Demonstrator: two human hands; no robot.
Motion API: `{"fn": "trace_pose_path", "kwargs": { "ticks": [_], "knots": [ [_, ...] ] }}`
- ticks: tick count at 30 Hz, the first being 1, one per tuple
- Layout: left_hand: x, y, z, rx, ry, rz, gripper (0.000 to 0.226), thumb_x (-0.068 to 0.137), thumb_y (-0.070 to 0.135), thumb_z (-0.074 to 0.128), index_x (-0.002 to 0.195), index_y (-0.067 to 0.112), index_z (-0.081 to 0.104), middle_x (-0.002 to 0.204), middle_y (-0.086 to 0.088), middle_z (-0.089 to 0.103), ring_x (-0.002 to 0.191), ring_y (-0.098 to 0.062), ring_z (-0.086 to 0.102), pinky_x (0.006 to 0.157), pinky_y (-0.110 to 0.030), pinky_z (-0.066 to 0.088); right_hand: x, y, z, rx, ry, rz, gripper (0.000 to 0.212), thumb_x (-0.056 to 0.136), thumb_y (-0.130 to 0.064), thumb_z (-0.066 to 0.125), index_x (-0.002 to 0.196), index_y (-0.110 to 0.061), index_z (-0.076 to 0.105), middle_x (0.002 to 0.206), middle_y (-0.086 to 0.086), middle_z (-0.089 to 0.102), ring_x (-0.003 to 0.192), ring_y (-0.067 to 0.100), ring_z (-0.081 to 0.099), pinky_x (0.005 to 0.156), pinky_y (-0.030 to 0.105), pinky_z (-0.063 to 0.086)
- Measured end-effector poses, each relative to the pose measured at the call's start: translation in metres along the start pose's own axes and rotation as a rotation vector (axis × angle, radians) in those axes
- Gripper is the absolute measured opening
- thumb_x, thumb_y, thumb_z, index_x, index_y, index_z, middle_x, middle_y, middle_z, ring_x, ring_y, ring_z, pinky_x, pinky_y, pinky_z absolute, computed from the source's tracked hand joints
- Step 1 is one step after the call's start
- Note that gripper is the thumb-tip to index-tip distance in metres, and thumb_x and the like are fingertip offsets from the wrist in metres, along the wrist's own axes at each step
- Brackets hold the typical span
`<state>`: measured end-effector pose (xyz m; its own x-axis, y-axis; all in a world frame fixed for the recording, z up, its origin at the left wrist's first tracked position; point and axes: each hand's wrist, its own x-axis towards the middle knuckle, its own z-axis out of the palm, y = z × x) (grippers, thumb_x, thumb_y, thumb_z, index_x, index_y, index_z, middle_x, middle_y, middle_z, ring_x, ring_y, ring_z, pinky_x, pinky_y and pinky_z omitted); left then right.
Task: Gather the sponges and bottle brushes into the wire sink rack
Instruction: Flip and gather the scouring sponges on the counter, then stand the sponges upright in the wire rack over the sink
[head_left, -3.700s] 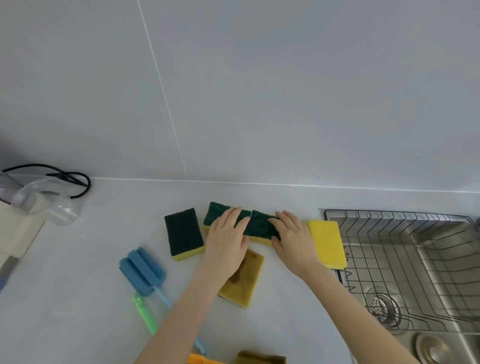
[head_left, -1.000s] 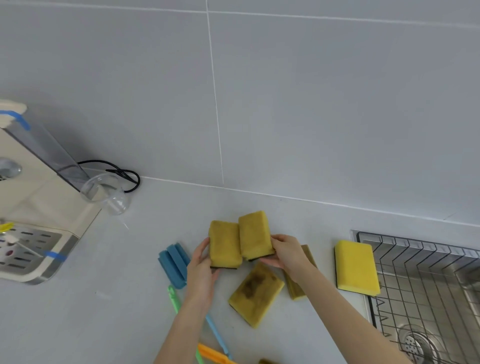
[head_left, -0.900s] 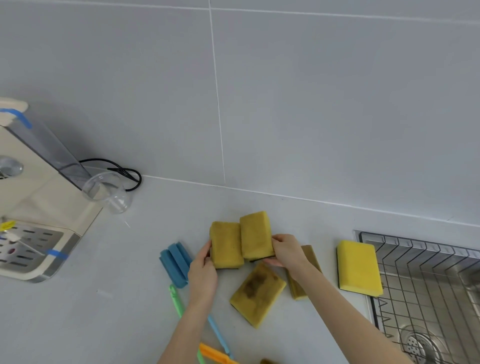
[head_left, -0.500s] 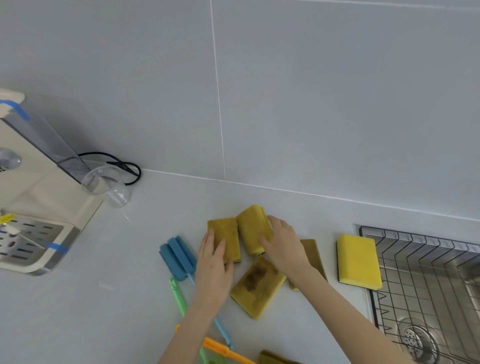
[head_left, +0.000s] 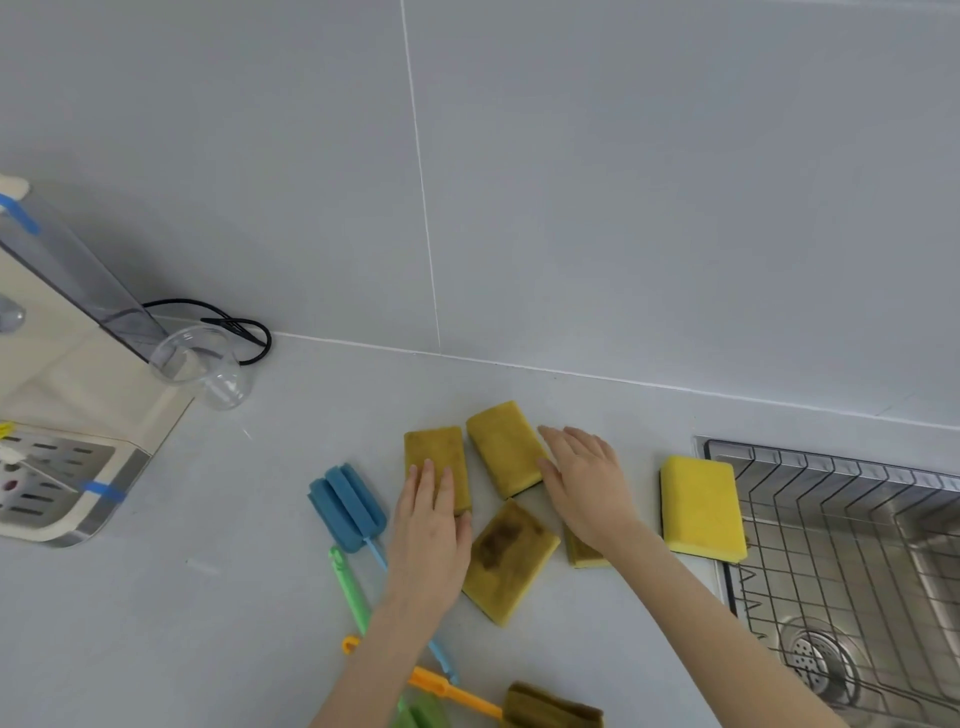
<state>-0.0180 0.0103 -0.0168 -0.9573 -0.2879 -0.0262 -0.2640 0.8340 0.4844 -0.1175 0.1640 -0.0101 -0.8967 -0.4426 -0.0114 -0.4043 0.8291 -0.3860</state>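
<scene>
Several yellow sponges lie on the grey counter. My left hand (head_left: 428, 540) rests flat on one worn sponge (head_left: 434, 452), fingers apart. My right hand (head_left: 584, 480) lies flat beside a second worn sponge (head_left: 504, 447), touching its right edge and covering part of another sponge (head_left: 582, 553). A stained sponge (head_left: 506, 558) sits between my wrists. A clean bright yellow sponge (head_left: 698, 506) lies at the edge of the wire sink rack (head_left: 841, 525). A blue foam bottle brush (head_left: 348, 506) lies left of my left hand. A green brush handle (head_left: 350, 590) and an orange-handled brush (head_left: 467, 696) lie nearer me.
A clear plastic cup (head_left: 200, 364) and a black cable (head_left: 228, 325) sit at the back left beside a beige appliance with a metal drip tray (head_left: 47, 475). The steel sink with its drain (head_left: 815, 665) lies under the rack at the right. A tiled wall stands behind.
Both hands held two worn sponges upright a second ago; the sponges now lie flat on the counter, yellow side up, with my hands flat on and beside them.
</scene>
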Motion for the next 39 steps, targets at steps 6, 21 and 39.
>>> {"fn": "trace_pose_path", "kwargs": {
  "ticks": [6,21,39],
  "knots": [
    [-0.032,0.031,0.011,0.055,-0.209,0.090,0.068,0.081,0.050,0.053,0.138,0.026,0.023,0.151,0.001,0.020,0.138,-0.018,0.019,0.112,-0.032,0.023,-0.061,0.012,-0.010,0.009,-0.014,0.285,0.059,0.081,-0.042,0.057,0.129,-0.014,0.038,0.139,0.013,0.039,0.127,0.031,0.033,0.101,0.038,0.036],
    [-0.029,0.053,0.008,-0.053,-0.121,0.014,0.059,0.074,0.027,0.069,0.128,0.022,0.045,0.133,-0.002,0.048,0.113,-0.024,0.051,0.087,-0.035,0.047,-0.083,0.020,-0.017,0.307,0.077,0.403,0.065,0.075,-0.032,0.065,0.133,-0.024,0.039,0.122,0.007,0.055,0.104,0.027,0.055,0.079,0.032,0.047],
    [-0.038,0.296,0.123,-0.071,-0.124,0.181,0.059,0.072,0.047,0.068,0.116,0.016,0.043,0.107,-0.009,0.047,0.090,-0.025,0.056,0.065,-0.032,0.048,-0.160,0.235,-0.125,0.304,0.311,0.502,0.065,0.072,-0.046,0.068,0.127,-0.025,0.043,0.114,0.007,0.057,0.099,0.025,0.057,0.081,0.037,0.050]
  ]
}}
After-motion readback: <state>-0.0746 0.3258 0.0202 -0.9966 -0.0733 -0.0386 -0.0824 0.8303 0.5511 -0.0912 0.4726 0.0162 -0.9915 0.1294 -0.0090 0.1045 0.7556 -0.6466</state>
